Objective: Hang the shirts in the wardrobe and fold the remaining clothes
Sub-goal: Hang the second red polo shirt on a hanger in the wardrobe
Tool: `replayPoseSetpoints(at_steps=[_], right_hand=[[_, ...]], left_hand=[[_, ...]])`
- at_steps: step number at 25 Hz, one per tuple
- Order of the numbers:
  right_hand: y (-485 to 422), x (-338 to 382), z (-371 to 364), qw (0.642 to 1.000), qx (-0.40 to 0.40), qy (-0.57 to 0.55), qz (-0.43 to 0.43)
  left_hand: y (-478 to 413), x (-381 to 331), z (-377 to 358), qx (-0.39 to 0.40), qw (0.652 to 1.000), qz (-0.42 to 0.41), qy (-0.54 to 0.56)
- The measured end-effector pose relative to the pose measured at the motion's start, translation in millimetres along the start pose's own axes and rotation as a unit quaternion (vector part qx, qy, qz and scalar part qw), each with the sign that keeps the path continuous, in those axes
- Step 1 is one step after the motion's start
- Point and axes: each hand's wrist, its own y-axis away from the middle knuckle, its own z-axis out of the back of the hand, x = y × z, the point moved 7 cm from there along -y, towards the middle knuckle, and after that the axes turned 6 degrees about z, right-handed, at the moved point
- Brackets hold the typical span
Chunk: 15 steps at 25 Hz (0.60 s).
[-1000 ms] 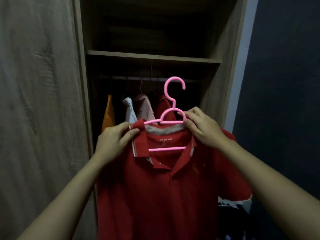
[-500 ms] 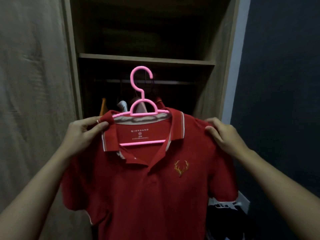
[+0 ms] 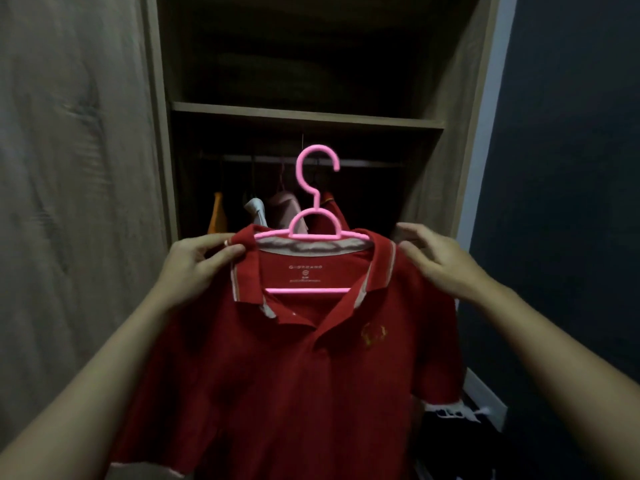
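A red polo shirt (image 3: pixel 284 368) with a gold antler emblem sits on a pink plastic hanger (image 3: pixel 313 223), held up in front of the open wardrobe (image 3: pixel 304 116). My left hand (image 3: pixel 197 268) pinches the left side of the collar and shoulder. My right hand (image 3: pixel 436 261) rests on the shirt's right shoulder with its fingers spread, whether it grips the cloth I cannot tell. The hanger's hook points up, just below the dark rail (image 3: pixel 367 163).
Several garments hang on the rail behind: an orange one (image 3: pixel 217 211), a white one (image 3: pixel 256 209), a pink one (image 3: pixel 287 206) and a red one (image 3: pixel 332 211). A wood door panel (image 3: pixel 69 202) stands left, a dark wall (image 3: pixel 571 168) right. Dark clothes (image 3: pixel 457 441) lie at lower right.
My right hand left the hanger's neck and slid out to the shirt's right shoulder. The shirt now hangs spread on the hanger, which has shifted back to the centre of the wardrobe opening.
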Motion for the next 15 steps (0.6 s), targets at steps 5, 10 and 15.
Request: replayPoseSetpoints(at_steps=[5, 10, 15], right_hand=[[-9.9, 13.0, -16.2, 0.996, -0.039, 0.074, 0.018], [-12.2, 3.8, -8.2, 0.990, -0.129, 0.036, -0.047], [-11.4, -2.9, 17.0, 0.979, -0.172, 0.061, -0.091]], left_hand=[[-9.4, 3.9, -13.2, 0.088, 0.994, 0.056, 0.013], [-1.8, 35.5, -1.9, 0.095, 0.986, 0.103, -0.093], [44.1, 116.0, -0.4, 0.096, 0.967, 0.218, -0.090]])
